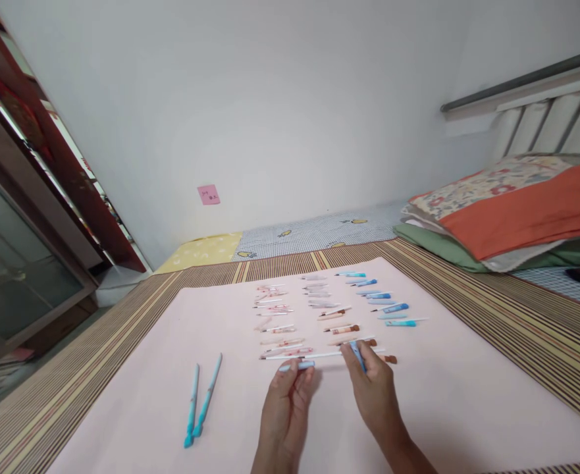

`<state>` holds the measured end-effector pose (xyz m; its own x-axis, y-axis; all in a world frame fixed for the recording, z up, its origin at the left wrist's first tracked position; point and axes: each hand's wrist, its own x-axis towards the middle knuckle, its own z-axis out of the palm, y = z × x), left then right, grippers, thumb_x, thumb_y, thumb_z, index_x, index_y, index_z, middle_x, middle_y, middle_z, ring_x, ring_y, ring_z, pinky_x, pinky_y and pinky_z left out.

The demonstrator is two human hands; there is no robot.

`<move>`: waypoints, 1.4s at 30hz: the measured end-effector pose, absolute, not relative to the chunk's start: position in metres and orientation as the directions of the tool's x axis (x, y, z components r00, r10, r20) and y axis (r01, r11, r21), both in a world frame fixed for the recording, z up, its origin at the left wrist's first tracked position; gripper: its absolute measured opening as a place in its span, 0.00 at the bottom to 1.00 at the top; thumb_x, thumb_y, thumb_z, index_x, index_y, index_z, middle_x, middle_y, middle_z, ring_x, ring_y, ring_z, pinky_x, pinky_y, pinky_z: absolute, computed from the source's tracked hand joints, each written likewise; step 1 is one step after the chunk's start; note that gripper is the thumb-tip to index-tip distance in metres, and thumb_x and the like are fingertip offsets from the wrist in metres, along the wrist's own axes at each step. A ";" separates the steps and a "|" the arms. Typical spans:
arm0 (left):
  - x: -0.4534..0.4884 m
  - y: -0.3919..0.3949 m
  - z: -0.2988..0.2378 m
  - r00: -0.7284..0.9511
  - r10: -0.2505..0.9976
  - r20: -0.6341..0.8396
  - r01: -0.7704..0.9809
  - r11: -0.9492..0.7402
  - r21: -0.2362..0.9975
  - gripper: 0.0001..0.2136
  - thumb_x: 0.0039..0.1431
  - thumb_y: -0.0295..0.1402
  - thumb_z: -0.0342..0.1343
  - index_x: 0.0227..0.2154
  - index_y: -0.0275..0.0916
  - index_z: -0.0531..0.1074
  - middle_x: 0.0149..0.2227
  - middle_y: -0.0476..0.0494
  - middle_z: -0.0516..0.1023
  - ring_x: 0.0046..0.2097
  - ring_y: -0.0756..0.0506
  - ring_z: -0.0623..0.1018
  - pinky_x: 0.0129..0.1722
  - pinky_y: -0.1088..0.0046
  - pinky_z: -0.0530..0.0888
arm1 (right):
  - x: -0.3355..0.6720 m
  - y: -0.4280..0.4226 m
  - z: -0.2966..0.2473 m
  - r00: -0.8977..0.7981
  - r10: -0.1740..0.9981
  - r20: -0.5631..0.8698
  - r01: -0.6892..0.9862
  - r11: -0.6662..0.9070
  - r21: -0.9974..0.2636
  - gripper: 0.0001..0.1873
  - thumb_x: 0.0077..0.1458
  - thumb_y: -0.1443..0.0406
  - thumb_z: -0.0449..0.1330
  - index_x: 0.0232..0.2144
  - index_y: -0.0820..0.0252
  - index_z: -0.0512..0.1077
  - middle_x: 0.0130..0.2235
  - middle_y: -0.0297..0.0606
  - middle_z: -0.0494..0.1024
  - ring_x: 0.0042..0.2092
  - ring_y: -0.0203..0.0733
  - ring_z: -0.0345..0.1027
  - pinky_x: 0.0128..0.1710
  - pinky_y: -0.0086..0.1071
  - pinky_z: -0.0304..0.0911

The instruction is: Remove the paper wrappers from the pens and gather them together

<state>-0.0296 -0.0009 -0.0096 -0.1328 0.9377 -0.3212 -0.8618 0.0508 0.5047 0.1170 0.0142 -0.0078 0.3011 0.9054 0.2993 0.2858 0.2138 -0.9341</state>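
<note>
My left hand [287,401] pinches a light blue pen barrel [303,365], held nearly level above the pink sheet. The fingers of my right hand [374,385] are closed on a blue pen part [357,354]. A long white pen refill [322,356] with a dark tip stretches leftward from the right hand, just above the barrel. The two pen parts are apart. Beyond my hands lie taken-apart pens in columns: clear and pink ones [282,330], brown-ended ones [343,328] and blue ones [393,308]. Whole blue pens [209,395] lie to the left.
The pink sheet [146,395] lies on a striped mat [136,315]. A pile of folded cloth and cushions [517,210] sits at the right, below a radiator [556,122]. A pink note [208,194] is on the wall behind. A glass-fronted cabinet [18,243] stands at the left.
</note>
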 end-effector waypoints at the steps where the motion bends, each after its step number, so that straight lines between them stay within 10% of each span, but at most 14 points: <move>1: -0.029 -0.002 -0.009 -0.112 0.950 -0.292 -0.856 0.057 0.513 0.06 0.53 0.17 0.62 0.32 0.31 0.77 0.33 0.39 0.83 0.33 0.47 0.82 0.40 0.70 0.82 | 0.114 0.014 -0.009 0.283 0.910 0.304 0.278 0.226 -0.934 0.21 0.61 0.50 0.53 0.23 0.55 0.59 0.23 0.27 0.59 0.27 0.36 0.53 0.29 0.27 0.56; 21: -0.032 -0.004 -0.008 -0.118 0.969 -0.219 -0.750 0.058 0.659 0.06 0.46 0.24 0.69 0.28 0.33 0.79 0.27 0.46 0.80 0.29 0.52 0.78 0.33 0.80 0.76 | 0.110 0.010 -0.031 -0.116 0.949 0.293 0.471 0.313 -0.825 0.18 0.65 0.52 0.50 0.27 0.54 0.59 0.24 0.26 0.64 0.27 0.37 0.59 0.29 0.27 0.56; 30: -0.026 -0.004 -0.014 -0.065 0.989 -0.135 -0.672 0.056 0.738 0.09 0.45 0.29 0.71 0.29 0.32 0.78 0.28 0.45 0.79 0.30 0.51 0.75 0.33 0.76 0.73 | 0.124 0.009 -0.013 -0.272 0.827 0.492 0.504 0.558 -0.659 0.12 0.68 0.62 0.49 0.47 0.52 0.71 0.44 0.38 0.75 0.47 0.45 0.69 0.46 0.35 0.64; 42: -0.023 -0.002 -0.024 -0.103 0.987 -0.121 -0.613 0.033 0.790 0.10 0.48 0.36 0.70 0.27 0.35 0.76 0.24 0.49 0.73 0.26 0.52 0.70 0.29 0.76 0.68 | 0.117 0.006 -0.020 -0.320 0.821 0.473 0.610 0.560 -0.560 0.09 0.66 0.65 0.53 0.43 0.52 0.73 0.38 0.37 0.77 0.41 0.45 0.69 0.41 0.34 0.65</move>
<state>-0.0233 -0.0023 -0.0237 -0.1033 0.9872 -0.1212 -0.6128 0.0329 0.7896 0.1171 0.0062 -0.0198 -0.3199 0.8209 0.4730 0.6105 0.5604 -0.5597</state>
